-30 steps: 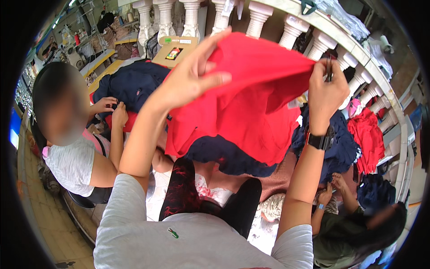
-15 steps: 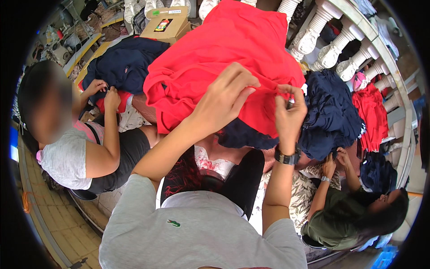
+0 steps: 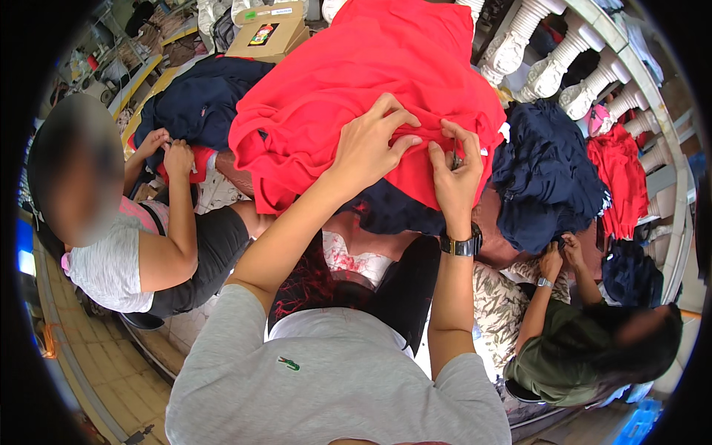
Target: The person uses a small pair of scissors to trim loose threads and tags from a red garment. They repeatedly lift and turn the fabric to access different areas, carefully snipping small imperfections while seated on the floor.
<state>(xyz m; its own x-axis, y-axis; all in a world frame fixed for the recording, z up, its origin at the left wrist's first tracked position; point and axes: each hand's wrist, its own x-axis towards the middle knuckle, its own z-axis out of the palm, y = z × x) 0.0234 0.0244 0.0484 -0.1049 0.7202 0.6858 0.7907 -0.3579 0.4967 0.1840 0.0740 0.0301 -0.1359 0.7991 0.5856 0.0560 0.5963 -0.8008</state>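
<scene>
A large red garment [image 3: 371, 81] lies spread in front of me over a dark navy garment [image 3: 389, 211]. My left hand [image 3: 374, 144] presses flat on the red cloth near its lower edge, fingers spread. My right hand [image 3: 454, 174], with a watch on its wrist, pinches the same red cloth just to the right, and a small metal tool shows between its fingers. The two hands almost touch.
A seated person at left [image 3: 111, 245] handles navy and red cloth [image 3: 194, 111]. Another person at lower right [image 3: 586, 348] works on a navy pile [image 3: 549, 170]. A cardboard box [image 3: 271, 33] stands behind. White balusters [image 3: 564, 63] and red garments [image 3: 612, 167] line the right.
The red garment, held up a second ago, has come down onto the pile. My hands have drawn together at its lower edge.
</scene>
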